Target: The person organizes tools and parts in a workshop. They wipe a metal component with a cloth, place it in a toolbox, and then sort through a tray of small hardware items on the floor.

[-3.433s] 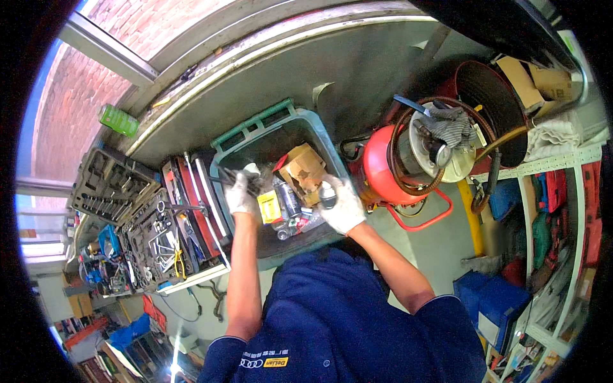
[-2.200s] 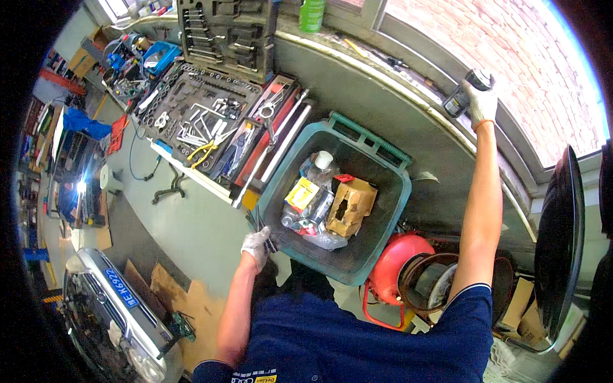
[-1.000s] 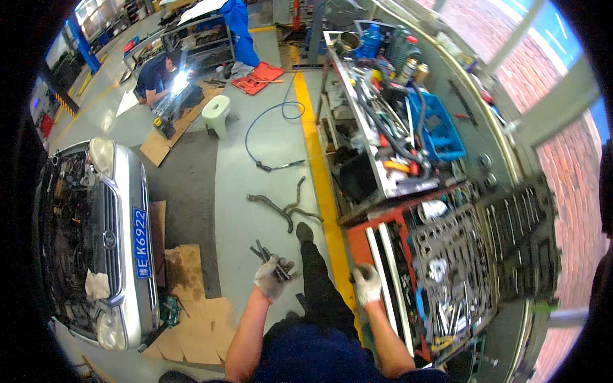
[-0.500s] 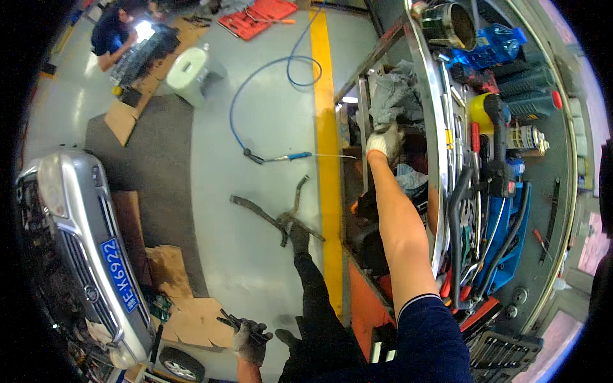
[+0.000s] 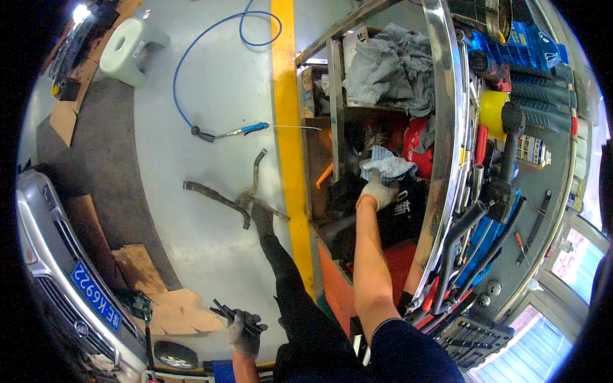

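My right hand (image 5: 379, 193), in a pale glove with an orange cuff, reaches into the shelf of a metal workbench. Its fingers are closed on a blue-and-white striped rag (image 5: 387, 164). Behind it, a heap of grey striped rags (image 5: 393, 73) lies on a box, with a red cloth or bag (image 5: 416, 150) near the rag in my hand. Low at the left, my left hand (image 5: 245, 334), in a dirty grey glove, is wrapped round several slim dark pieces (image 5: 225, 311); their exact kind cannot be made out.
A branched dark hose (image 5: 246, 201) lies on the floor by my foot, and an air blow gun (image 5: 246, 130) on a blue hose is beyond it. Tools crowd the bench top (image 5: 530, 217) at right. A silver car (image 5: 70, 281) and a white stool (image 5: 124, 54) stand at left.
My right hand has moved from the grey rags toward me to the striped rag and taken hold of it. My view has shifted to the right. The left hand keeps its dark pieces.
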`<action>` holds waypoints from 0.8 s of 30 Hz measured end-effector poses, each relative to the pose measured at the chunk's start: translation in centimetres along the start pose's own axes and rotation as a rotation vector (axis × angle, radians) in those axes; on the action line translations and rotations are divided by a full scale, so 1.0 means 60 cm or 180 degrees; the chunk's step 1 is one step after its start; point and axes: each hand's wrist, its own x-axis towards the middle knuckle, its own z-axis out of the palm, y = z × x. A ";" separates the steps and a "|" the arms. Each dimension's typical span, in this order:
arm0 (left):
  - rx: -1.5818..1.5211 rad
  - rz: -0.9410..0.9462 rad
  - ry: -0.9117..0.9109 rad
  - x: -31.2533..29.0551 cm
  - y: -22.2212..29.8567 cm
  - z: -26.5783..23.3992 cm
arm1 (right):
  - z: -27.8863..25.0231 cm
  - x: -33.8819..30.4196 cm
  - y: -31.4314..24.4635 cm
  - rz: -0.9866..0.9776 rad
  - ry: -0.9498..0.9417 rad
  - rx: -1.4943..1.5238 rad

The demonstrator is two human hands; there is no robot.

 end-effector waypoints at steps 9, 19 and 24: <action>-0.0548 -0.0064 -0.0298 0.015 0.017 0.000 | 0.059 0.012 -0.017 0.0279 0.0039 0.0040; 0.0272 0.0156 -0.1009 0.252 0.156 0.056 | 0.041 -0.084 -0.039 -0.1111 0.0019 0.1006; 0.0510 0.0035 -0.0937 0.423 0.196 0.058 | 0.045 0.040 -0.031 -0.1256 0.0752 0.0728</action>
